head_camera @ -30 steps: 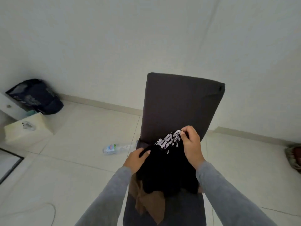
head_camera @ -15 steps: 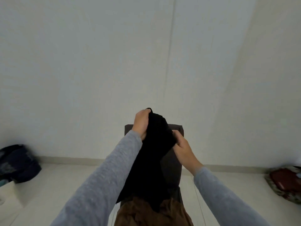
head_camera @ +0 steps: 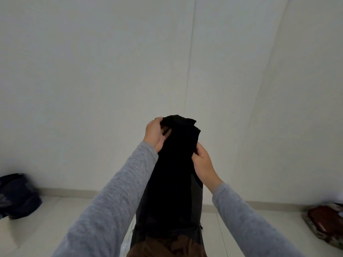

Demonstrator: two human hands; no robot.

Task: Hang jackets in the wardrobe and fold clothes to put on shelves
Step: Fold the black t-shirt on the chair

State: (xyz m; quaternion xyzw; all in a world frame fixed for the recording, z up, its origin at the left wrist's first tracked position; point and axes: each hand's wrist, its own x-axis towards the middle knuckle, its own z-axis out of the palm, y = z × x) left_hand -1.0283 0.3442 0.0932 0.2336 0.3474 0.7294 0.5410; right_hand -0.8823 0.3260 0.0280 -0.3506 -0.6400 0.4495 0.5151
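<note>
A black garment (head_camera: 174,164) hangs bunched and lifted in front of the white wall, held up at chest height. My left hand (head_camera: 155,133) grips its top edge at the upper left. My right hand (head_camera: 203,165) clutches the cloth lower down on its right side. Both arms wear grey sleeves. Below the garment lies a brown piece of clothing (head_camera: 167,246) on the dark grey chair (head_camera: 196,216), most of which the black cloth hides.
A dark blue bag (head_camera: 17,196) sits on the floor by the wall at far left. A red patterned bundle (head_camera: 326,222) lies on the floor at far right. Pale tiled floor (head_camera: 61,217) runs along the wall's skirting.
Both hands lifted the black garment from the chair seat up in front of the wall. The view tilted upward, and the left hand now grips the garment's top edge.
</note>
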